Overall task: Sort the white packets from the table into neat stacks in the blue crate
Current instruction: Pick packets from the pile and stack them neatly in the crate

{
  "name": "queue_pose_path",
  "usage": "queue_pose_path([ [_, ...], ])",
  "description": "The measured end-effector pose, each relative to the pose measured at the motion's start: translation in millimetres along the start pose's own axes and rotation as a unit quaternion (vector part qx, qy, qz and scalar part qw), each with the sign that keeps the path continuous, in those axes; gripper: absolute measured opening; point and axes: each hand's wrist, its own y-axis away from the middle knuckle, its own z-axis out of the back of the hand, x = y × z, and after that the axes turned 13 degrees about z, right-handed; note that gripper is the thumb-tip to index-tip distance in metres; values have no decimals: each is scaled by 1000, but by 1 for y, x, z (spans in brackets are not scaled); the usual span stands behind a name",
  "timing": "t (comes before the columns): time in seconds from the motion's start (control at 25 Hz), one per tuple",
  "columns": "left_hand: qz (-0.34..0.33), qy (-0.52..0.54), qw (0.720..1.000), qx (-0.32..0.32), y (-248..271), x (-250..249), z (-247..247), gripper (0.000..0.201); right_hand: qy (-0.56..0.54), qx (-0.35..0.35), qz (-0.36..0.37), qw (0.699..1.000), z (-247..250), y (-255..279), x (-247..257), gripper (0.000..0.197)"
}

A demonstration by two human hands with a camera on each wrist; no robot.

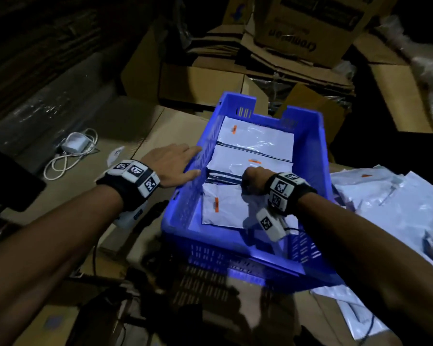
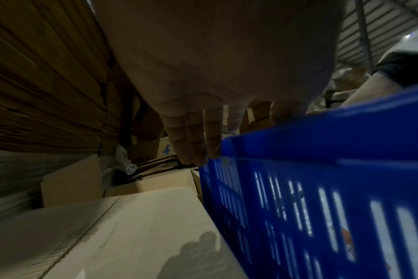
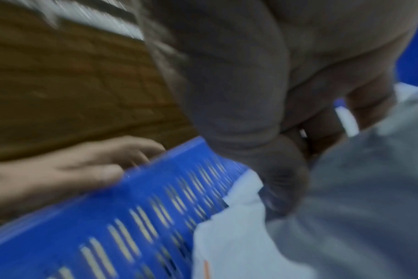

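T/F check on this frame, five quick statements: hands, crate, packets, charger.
1. The left hand rests open against the outside of the blue crate. True.
2. The right hand is outside the crate. False: it is inside, on the packets.
3. The blue crate is empty. False: white packets lie stacked in it.
4. More white packets lie on the table on the crate's right. True.
5. A white charger sits inside the crate. False: it lies on the cardboard to the left.
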Motion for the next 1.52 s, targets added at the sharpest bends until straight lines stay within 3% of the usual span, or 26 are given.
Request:
queue_pose_path([
  [0.16, -19, 39, 997, -59, -3, -3, -10, 73, 16, 4, 16, 1000, -24, -14, -4, 29],
  [0.32, -26, 58, 995, -82, -7, -4, -18, 66, 182, 17, 97, 978, -38, -8, 4, 41],
  [0.48, -23, 76, 994, -79, -11, -2, -23, 61, 256, 95, 159, 949, -69, -5, 13, 77],
  [0.64, -26, 95, 992, -82, -11, -2, -25, 61, 248, 79, 156, 953, -89, -9, 9, 69],
  [0.76, -25, 97, 991, -88, -10, -2, -25, 61, 235, 48, 127, 962, -85, -16, 3, 61],
  [1.08, -23, 55, 994, -91, -8, -3, -18, 63, 230, 42, 112, 966, -80, -25, 1, 53],
  [1.2, -16, -19, 996, -87, -4, -6, -6, 68, 231, 54, 114, 965, -65, -18, 8, 59],
  [1.28, -22, -68, 993, -92, 0, -14, 10, 69, 230, 45, 111, 966, -44, -6, 13, 53],
  [1.44, -47, -108, 985, -126, 9, -50, 60, 40, 173, 0, 89, 981, 27, 42, 13, 42],
  [1.52, -70, -122, 979, -149, 10, -80, 87, 36, 139, -26, 72, 987, 63, 84, 1, 41],
])
